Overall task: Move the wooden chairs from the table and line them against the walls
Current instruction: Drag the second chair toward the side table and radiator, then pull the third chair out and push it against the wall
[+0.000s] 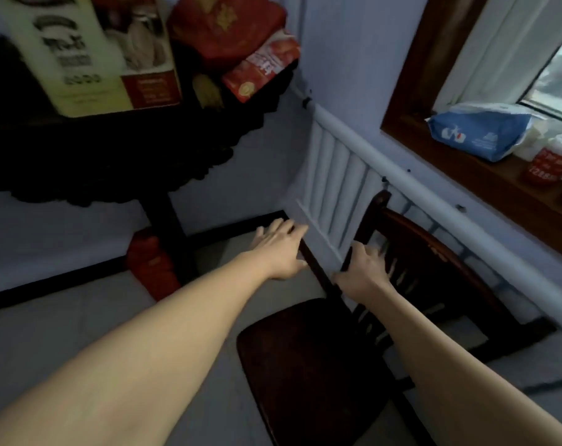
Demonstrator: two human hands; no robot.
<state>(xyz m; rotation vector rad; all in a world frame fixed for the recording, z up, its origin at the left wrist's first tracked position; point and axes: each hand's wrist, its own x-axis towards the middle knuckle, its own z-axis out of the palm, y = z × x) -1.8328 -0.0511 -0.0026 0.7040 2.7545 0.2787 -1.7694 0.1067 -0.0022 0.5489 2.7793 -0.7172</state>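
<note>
A dark wooden chair stands on the pale floor at bottom centre, its back turned to the wall under the window. My left hand lies over the left end of the chair's top rail, thumb tucked beneath it. My right hand grips the right part of the same rail. Just beyond, a second dark chair back with a curved top rail and slats leans close to the white radiator; its seat is mostly hidden.
A dark round table with a scalloped cloth fills the upper left, carrying a large printed box and red packages. A red box sits on the floor by its leg. The wooden windowsill holds a blue packet and red cups.
</note>
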